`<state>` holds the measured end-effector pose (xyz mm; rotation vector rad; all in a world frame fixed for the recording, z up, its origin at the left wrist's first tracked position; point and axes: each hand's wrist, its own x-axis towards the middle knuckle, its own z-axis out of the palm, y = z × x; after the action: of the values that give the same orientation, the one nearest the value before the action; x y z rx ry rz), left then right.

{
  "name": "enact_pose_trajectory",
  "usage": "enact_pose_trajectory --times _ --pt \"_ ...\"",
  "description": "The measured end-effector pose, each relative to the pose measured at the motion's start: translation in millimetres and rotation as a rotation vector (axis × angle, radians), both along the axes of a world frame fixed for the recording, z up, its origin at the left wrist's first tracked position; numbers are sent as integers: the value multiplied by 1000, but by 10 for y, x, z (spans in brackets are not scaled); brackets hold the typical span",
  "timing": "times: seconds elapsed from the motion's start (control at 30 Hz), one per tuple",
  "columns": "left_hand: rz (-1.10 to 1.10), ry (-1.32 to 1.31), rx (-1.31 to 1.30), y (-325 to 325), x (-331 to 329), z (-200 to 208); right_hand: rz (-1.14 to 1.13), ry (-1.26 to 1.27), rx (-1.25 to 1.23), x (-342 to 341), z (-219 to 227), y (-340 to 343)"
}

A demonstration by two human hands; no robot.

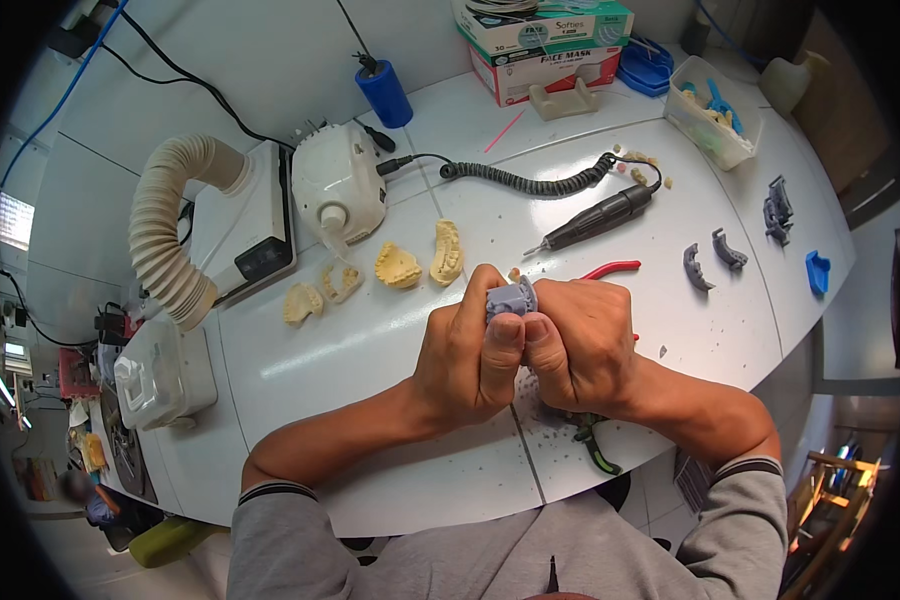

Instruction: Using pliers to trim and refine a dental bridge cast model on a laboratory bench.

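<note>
The left hand [465, 350] and right hand [588, 335] both grip the grey dental piece [511, 299]; even, gentle pressure should best control it.

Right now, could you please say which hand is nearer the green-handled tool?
Right: the right hand is just above the green-handled tool in the picture; the left hand is farther, up and left.
</note>
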<state>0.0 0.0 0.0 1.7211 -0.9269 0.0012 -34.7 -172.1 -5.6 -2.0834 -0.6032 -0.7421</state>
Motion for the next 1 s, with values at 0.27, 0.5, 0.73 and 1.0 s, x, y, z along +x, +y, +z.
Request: enact_pose_trajectory --times 0.27,0.5,0.73,1.0 --pt "21 13 -17 -45 -85 -61 1 -125 -22 2 -43 -26" --pt "24 28 -23 -44 -86 -50 6 -84 50 -4 -62 25" --pt "29 93 -12 -40 -39 -61 19 -23 113 31 -61 39" --pt "50 288 8 3 28 39 -18 155 -96 -14 81 -31"
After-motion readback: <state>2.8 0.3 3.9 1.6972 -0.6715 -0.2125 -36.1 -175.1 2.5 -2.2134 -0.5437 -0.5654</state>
